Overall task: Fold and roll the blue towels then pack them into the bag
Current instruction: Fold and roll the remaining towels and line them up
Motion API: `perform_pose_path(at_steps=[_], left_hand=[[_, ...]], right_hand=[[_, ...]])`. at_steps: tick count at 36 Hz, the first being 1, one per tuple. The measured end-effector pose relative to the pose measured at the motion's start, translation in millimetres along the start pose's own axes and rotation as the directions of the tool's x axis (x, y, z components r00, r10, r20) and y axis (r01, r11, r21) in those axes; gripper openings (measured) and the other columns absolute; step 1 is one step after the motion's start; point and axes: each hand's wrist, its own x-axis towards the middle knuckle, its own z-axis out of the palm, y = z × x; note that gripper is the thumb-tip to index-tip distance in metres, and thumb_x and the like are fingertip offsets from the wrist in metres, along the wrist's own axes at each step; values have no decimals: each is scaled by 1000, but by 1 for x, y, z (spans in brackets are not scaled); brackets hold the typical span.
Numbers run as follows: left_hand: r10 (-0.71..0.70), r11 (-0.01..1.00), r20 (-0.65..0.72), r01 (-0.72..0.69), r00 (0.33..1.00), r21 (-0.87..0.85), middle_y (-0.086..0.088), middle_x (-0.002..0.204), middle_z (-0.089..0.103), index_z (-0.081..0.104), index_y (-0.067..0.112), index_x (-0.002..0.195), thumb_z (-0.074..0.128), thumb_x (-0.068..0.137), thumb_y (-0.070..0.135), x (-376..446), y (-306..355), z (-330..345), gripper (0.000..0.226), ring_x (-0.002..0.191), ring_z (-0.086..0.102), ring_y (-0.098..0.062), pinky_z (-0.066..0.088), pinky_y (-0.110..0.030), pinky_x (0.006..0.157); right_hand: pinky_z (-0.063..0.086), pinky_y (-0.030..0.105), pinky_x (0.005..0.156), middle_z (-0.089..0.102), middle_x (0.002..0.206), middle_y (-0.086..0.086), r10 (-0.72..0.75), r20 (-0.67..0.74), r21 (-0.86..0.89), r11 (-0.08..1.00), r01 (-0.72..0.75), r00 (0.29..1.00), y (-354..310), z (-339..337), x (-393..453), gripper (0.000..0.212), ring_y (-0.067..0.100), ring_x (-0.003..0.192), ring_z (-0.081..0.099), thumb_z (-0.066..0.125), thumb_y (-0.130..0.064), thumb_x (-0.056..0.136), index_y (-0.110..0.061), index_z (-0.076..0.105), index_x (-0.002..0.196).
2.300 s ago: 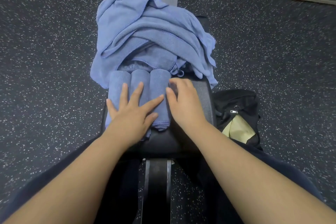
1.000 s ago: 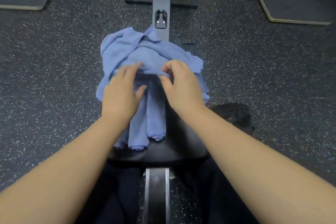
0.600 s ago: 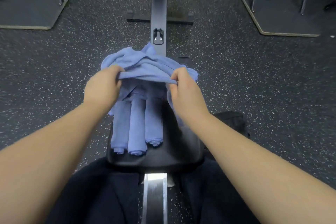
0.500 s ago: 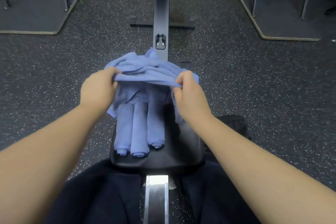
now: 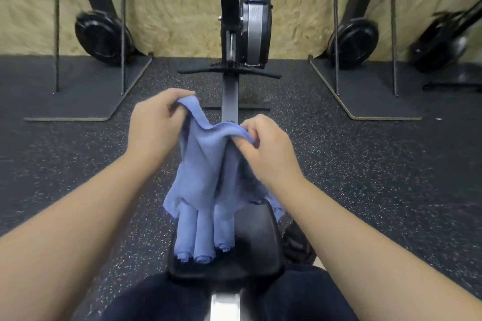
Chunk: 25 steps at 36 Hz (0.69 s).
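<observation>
A loose blue towel [image 5: 202, 164] hangs in the air above the black rowing-machine seat [image 5: 257, 247]. My left hand [image 5: 156, 122] pinches its upper left edge and my right hand [image 5: 266, 148] pinches its upper right edge, a little lower. Three rolled blue towels [image 5: 200, 236] lie side by side on the left half of the seat, their far ends covered by the hanging cloth. More crumpled blue towel [image 5: 273, 206] lies behind my right wrist. The black bag [image 5: 296, 245] sits on the floor right of the seat, mostly hidden by my right forearm.
The rowing machine's rail [image 5: 230, 96] runs away from the seat to the flywheel [image 5: 254, 26] at the wall. Other machines [image 5: 101, 34] [image 5: 357, 36] stand on dark mats left and right. Speckled rubber floor [image 5: 365, 164] lies all around. My dark-trousered legs [image 5: 156, 297] straddle the rail.
My hands left the rolled towels, took hold of a loose towel on the pile and lifted it into the air. My head tilted up, bringing the wall and flywheel into view.
</observation>
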Motion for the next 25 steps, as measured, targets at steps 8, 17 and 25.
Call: perform_pose_path(at_steps=[8, 17, 25], left_hand=[[88, 994, -29, -89, 996, -69, 16, 72, 67, 73, 36, 86, 58, 82, 16, -28, 80, -54, 25, 66, 53, -2, 47, -28, 69], [90, 995, 142, -82, 986, -59, 40, 71, 61, 66, 48, 67, 59, 79, 14, -93, 113, -97, 36, 74, 58, 13, 41, -10, 61], [137, 982, 178, -110, 974, -153, 19, 73, 69, 71, 39, 74, 69, 83, 25, -148, 118, -104, 17, 70, 61, 2, 44, -21, 64]], right_hand=[[36, 21, 63, 57, 78, 5, -100, -3, 22, 995, 100, 995, -80, -38, -23, 44, 14, 71, 47, 71, -26, 83, -22, 32, 64], [44, 31, 75, 65, 82, 0, 19, -57, 83, 996, -14, 998, -127, -64, -81, 34, 18, 80, 57, 71, -24, 84, -11, 42, 70], [43, 6, 71, 69, 90, -17, 51, 24, 96, 994, -53, 998, -137, -65, -133, 22, -8, 84, 59, 65, -14, 88, -33, 65, 101]])
